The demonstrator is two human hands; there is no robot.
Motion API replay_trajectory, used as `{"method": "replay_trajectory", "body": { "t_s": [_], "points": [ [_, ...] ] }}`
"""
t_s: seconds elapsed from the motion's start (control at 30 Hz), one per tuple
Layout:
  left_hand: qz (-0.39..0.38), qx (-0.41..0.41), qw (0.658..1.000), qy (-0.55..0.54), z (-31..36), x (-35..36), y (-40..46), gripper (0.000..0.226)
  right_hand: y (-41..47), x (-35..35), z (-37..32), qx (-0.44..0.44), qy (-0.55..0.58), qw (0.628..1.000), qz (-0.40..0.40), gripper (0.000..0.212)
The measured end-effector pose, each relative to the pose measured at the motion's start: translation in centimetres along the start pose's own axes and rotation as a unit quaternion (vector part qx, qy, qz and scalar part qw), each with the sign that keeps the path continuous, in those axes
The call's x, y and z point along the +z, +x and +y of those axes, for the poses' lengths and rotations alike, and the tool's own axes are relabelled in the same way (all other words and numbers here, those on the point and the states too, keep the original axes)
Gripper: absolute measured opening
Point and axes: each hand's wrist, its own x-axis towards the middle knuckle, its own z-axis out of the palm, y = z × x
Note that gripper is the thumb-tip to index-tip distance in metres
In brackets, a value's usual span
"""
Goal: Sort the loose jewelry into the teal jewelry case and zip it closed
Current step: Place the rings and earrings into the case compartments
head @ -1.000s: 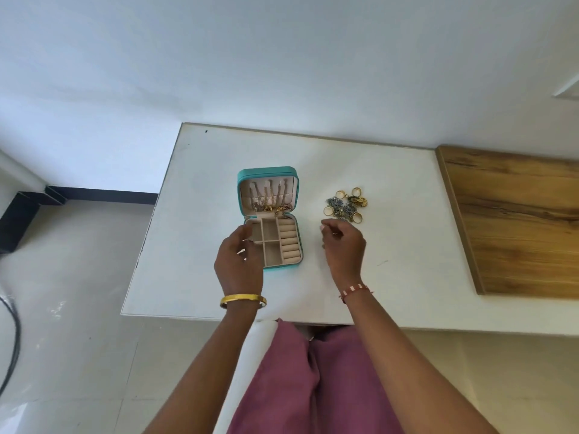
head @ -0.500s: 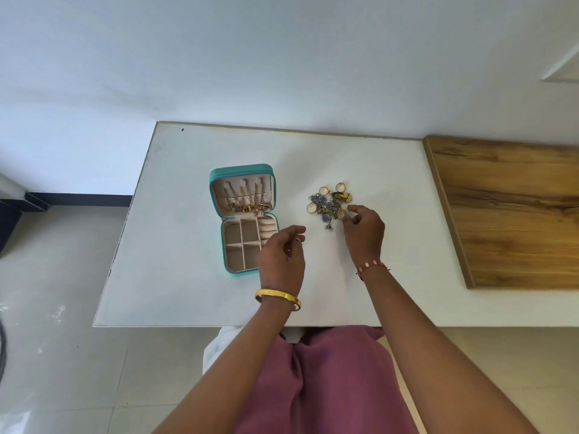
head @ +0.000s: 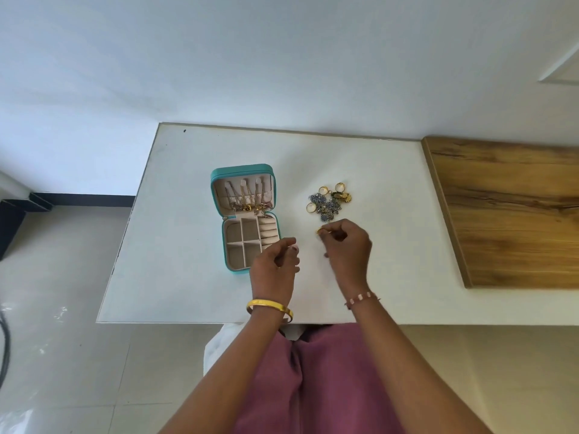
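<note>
Teal jewelry case (head: 247, 219) open, unlabelled; right hand (head: 347, 249) pinching gold piece (head: 320, 231), left hand (head: 275, 267) loosely curled, empty

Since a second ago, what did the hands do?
The right hand reached to the jewelry pile, then drew back pinching a small gold piece. The left hand left the teal case, moving right. Case open, pile in place.

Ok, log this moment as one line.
case: open, unzipped | pile: loose on table | right hand: pinches small gold piece | left hand: beside case
</note>
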Motion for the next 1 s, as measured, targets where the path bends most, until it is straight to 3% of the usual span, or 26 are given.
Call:
{"method": "replay_trajectory", "body": {
  "t_s": [0.13, 0.4, 0.77, 1.0],
  "points": [
    [0.016, -0.018, 1.000, -0.015, -0.4, -1.5, -0.6, 0.014, -3.8, 0.8, -1.5, -0.071, -0.024, 0.996, -0.055, 0.003],
    [0.012, -0.020, 0.999, -0.049, 0.5, -3.9, -1.5, 0.012, -6.4, 1.2, -3.2, -0.154, -0.078, 0.982, -0.080, 0.004],
    [0.045, -0.022, 0.997, -0.056, -0.3, -5.8, -2.1, 0.017, -7.3, 0.9, -4.3, -0.051, -0.025, 0.979, -0.198, 0.021],
    [0.067, 0.002, 0.997, -0.031, -0.1, -5.9, -1.7, 0.017, -6.5, 1.2, -5.1, -0.031, -0.020, 0.971, -0.237, 0.016]
  ]
}}
